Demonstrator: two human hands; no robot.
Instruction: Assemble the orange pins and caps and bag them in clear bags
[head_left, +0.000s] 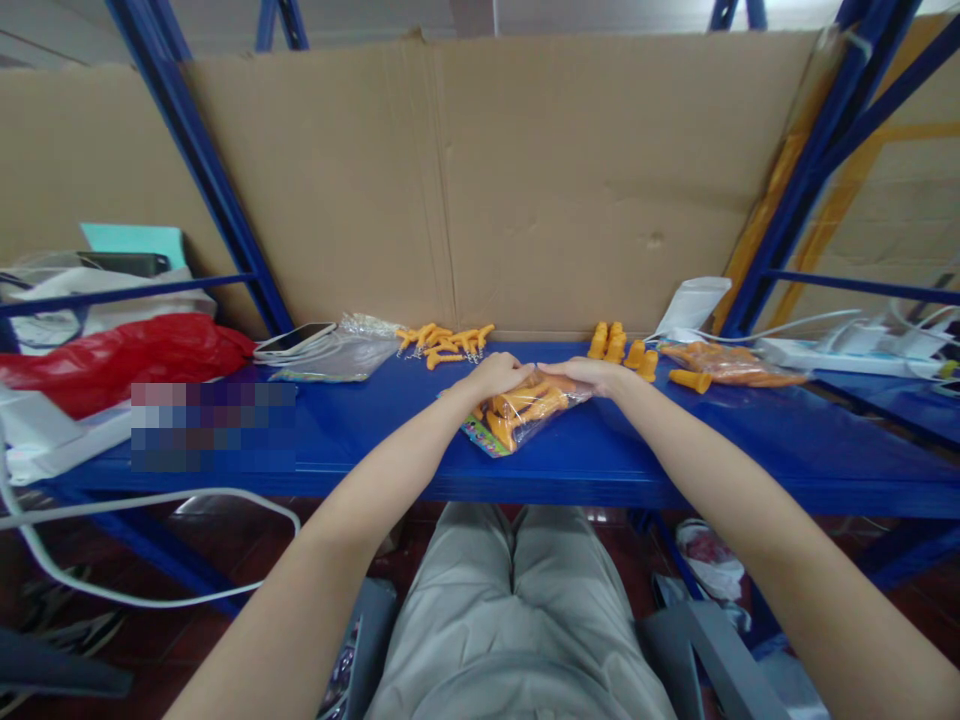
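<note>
A clear plastic bag of orange toy parts (517, 412) lies on the blue shelf (615, 460) in front of me. My left hand (495, 375) rests on the bag's far left end with fingers curled down onto it. My right hand (589, 373) presses on the bag's far right end, fingers closed together. The two hands nearly meet over the bag's top edge. A printed card shows at the bag's near corner.
Loose orange pieces (446, 342) lie behind the hands, with several orange cones (622, 348) and another filled bag (731, 364) to the right. A phone (296, 338) and empty clear bags (341, 355) lie left. A red bag (112, 360) and white cables sit at the sides. Cardboard backs the shelf.
</note>
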